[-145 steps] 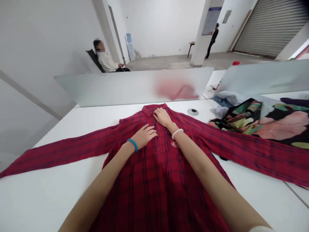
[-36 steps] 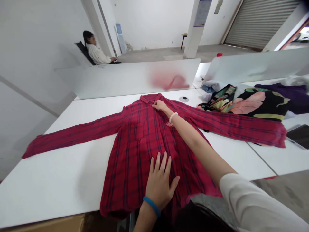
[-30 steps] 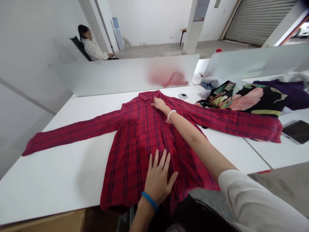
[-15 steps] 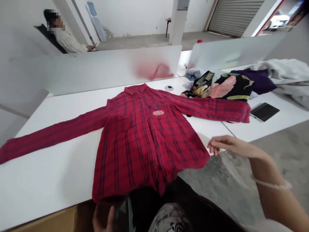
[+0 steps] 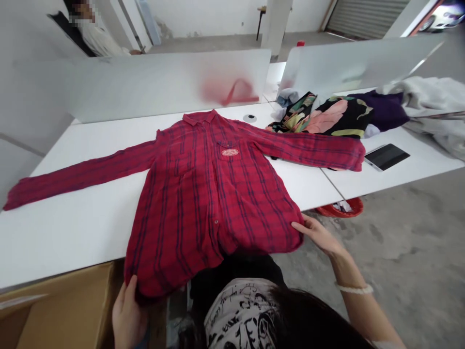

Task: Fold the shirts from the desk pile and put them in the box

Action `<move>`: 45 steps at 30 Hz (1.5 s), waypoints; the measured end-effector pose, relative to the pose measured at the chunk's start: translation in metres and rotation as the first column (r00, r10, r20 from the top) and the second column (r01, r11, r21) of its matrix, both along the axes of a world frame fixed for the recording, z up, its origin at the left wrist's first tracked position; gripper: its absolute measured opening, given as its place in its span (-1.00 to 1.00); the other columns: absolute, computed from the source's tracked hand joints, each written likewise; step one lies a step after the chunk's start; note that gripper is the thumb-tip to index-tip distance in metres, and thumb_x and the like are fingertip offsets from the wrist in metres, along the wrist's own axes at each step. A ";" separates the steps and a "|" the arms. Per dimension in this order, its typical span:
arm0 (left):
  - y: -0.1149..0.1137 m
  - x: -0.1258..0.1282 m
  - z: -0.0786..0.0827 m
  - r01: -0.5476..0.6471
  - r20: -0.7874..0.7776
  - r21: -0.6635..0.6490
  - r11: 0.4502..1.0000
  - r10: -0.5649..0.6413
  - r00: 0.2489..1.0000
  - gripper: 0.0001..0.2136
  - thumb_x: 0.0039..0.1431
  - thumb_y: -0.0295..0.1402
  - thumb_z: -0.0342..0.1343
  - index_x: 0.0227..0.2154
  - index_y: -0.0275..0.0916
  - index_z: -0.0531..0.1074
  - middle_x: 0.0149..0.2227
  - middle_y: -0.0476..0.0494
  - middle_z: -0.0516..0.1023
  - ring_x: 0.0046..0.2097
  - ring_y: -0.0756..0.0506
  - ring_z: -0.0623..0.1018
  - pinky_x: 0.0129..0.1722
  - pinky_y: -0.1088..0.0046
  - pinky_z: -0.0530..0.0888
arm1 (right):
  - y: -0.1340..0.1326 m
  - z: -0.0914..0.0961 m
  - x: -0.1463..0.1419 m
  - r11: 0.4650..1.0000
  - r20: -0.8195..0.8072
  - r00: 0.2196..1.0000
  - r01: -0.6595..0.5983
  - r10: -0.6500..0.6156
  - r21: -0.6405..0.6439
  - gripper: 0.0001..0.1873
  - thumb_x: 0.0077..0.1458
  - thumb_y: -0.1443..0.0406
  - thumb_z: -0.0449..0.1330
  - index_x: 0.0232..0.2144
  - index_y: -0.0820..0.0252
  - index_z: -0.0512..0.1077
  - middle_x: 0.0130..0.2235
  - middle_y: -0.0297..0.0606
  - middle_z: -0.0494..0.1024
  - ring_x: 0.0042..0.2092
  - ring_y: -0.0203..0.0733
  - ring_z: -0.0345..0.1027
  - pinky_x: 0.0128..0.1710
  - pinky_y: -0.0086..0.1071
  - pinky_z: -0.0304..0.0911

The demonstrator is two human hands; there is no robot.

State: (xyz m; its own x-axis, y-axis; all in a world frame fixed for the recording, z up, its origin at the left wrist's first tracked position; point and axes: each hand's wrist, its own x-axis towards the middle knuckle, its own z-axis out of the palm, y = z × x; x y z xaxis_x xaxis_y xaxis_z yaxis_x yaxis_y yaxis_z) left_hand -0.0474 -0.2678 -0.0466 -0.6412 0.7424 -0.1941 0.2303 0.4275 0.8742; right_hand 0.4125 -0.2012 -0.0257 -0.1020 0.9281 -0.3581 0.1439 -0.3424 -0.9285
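Note:
A red plaid shirt (image 5: 203,189) lies front up on the white table (image 5: 72,228), sleeves spread wide, its hem hanging over the near edge. My left hand (image 5: 125,315) grips the hem's left corner below the table edge. My right hand (image 5: 319,235), a pale bead bracelet on its wrist, holds the hem's right corner.
A floral garment (image 5: 323,114), purple and grey clothes lie on the table at the right, with a dark tablet (image 5: 387,156) near them. Frosted dividers (image 5: 163,80) stand behind. A cardboard box (image 5: 61,310) sits under the table at left, a red basin (image 5: 341,207) on the floor. A person sits far left.
Both hands left the shirt's front and collar and dropped to the hem, one at each bottom corner. The view pulled back and down.

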 end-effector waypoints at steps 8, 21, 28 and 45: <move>0.006 -0.003 -0.007 -0.074 0.197 -0.085 0.994 0.090 0.976 -0.57 -0.12 -0.04 0.14 -0.23 -0.23 0.42 -0.34 -0.12 0.53 -0.22 -0.19 0.54 -0.15 0.22 0.51 | -0.008 0.008 0.019 0.990 0.136 0.986 0.078 -0.093 0.116 -0.60 -0.03 -0.04 0.22 -0.23 0.07 0.47 -0.12 -0.18 0.56 -0.09 -0.03 0.45 -0.06 -0.18 0.37; -0.001 0.132 -0.059 0.432 0.535 0.065 0.899 -0.397 0.745 -0.48 -0.04 0.09 0.11 -0.21 -0.28 0.43 -0.11 -0.33 0.53 -0.12 -0.20 0.55 -0.08 0.19 0.48 | -0.058 -0.046 -0.109 0.996 -0.155 0.985 0.061 -0.071 -0.070 -0.72 0.09 0.01 0.13 -0.28 0.01 0.47 -0.27 -0.25 0.52 -0.22 -0.10 0.43 -0.28 -0.23 0.39; 0.014 0.145 -0.064 0.057 0.784 0.301 0.952 -0.281 0.553 -0.61 -0.09 -0.21 0.28 -0.13 -0.10 0.45 0.01 -0.10 0.49 0.09 -0.13 0.44 0.10 0.18 0.37 | -0.038 -0.061 -0.157 0.995 -0.310 0.948 0.050 -0.073 -0.082 -0.65 0.18 0.20 0.15 -0.01 0.18 0.34 0.00 -0.18 0.40 -0.05 -0.14 0.35 -0.11 -0.19 0.35; 0.008 0.173 -0.036 0.175 0.739 0.123 0.977 -0.208 0.640 -0.58 -0.23 -0.11 0.36 -0.36 -0.35 0.53 -0.41 -0.21 0.62 -0.31 -0.17 0.61 -0.21 0.28 0.54 | -0.031 -0.064 -0.190 0.942 -0.664 0.680 0.130 -0.311 -0.309 -0.65 -0.24 0.21 0.40 -0.35 0.21 0.45 -0.48 -0.36 0.51 -0.42 -0.25 0.38 -0.40 -0.40 0.24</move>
